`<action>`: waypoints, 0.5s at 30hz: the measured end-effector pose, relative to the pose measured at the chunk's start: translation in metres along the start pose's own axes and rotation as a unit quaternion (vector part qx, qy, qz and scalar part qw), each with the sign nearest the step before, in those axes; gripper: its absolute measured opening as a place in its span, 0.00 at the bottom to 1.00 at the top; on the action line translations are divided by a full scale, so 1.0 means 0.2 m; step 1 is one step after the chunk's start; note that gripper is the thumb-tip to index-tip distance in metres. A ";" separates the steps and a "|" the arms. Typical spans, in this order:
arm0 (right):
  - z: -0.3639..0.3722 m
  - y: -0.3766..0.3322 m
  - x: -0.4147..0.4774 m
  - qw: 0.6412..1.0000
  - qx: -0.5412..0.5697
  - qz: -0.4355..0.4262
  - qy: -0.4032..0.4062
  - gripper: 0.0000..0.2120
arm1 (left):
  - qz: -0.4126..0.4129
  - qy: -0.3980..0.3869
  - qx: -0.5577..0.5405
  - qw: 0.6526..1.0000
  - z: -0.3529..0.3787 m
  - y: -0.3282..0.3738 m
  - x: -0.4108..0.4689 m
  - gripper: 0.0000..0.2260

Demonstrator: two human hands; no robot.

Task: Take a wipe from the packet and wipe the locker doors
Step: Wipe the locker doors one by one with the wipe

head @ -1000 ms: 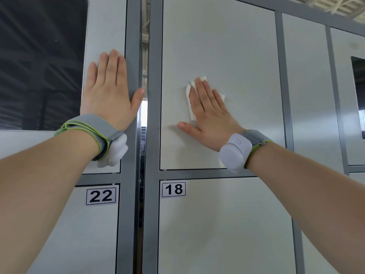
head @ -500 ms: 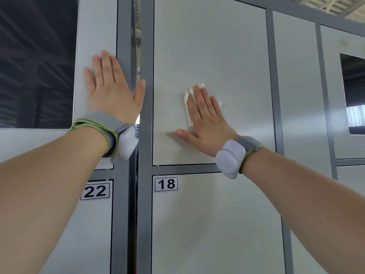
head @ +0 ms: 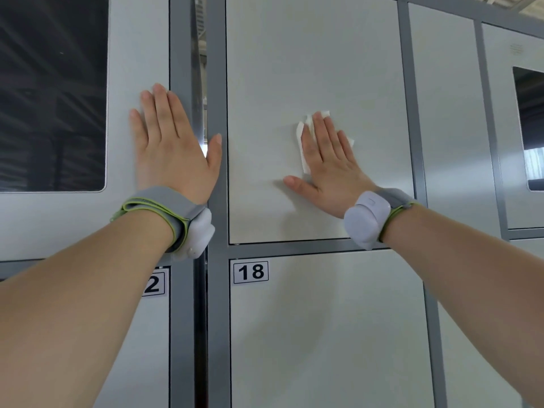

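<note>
My right hand (head: 326, 166) lies flat with straight fingers on a pale grey locker door (head: 294, 69), pressing a white wipe (head: 303, 148) against it; the wipe's edges show past my fingertips and beside my index finger. My left hand (head: 173, 145) rests flat on the neighbouring panel (head: 135, 54), its thumb across the grey frame post (head: 217, 83). The wipe packet is out of view.
Below is door number 18 (head: 323, 334) and, lower left, a door whose label is partly hidden by my arm (head: 154, 284). A dark screen (head: 50, 92) fills the upper left. More doors and a dark window (head: 530, 128) stand to the right.
My right hand with the wipe has moved slightly down and right on the door. My left hand has slid a little lower on the panel, thumb still on the post.
</note>
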State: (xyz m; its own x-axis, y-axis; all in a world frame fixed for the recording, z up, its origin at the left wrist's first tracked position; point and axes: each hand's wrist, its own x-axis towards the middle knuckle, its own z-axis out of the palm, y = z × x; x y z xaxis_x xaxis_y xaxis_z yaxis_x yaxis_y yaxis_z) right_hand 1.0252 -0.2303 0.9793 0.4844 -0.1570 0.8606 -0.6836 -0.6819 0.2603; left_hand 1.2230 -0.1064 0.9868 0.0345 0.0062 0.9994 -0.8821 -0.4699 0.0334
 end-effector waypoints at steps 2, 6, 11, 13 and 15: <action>-0.02 0.05 0.05 0.999 0.006 0.037 0.007 0.46 | 0.000 0.000 0.002 1.000 0.00 0.00 0.00 0.33; -0.05 0.10 0.13 0.993 0.044 0.108 0.022 0.40 | 0.004 0.008 -0.001 1.000 0.01 0.00 0.00 0.33; 0.01 0.04 0.02 0.998 0.036 0.047 0.004 0.50 | -0.001 0.009 0.001 1.000 0.02 0.00 0.00 0.33; 0.05 0.03 -0.07 1.000 0.011 -0.007 -0.008 0.51 | -0.005 0.010 -0.004 1.000 0.01 -0.01 0.00 0.34; 0.05 0.06 -0.12 0.999 -0.018 -0.044 -0.017 0.48 | -0.010 0.010 -0.011 1.000 0.01 0.00 0.00 0.35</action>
State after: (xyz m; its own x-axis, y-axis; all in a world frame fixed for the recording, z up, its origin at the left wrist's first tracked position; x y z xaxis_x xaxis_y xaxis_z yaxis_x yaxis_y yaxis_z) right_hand 1.0115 -0.2423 0.9576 0.5607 -0.1216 0.8190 -0.6562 -0.6685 0.3500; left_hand 1.2232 -0.1086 0.9864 0.0437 0.0335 0.9985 -0.8911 -0.4505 0.0541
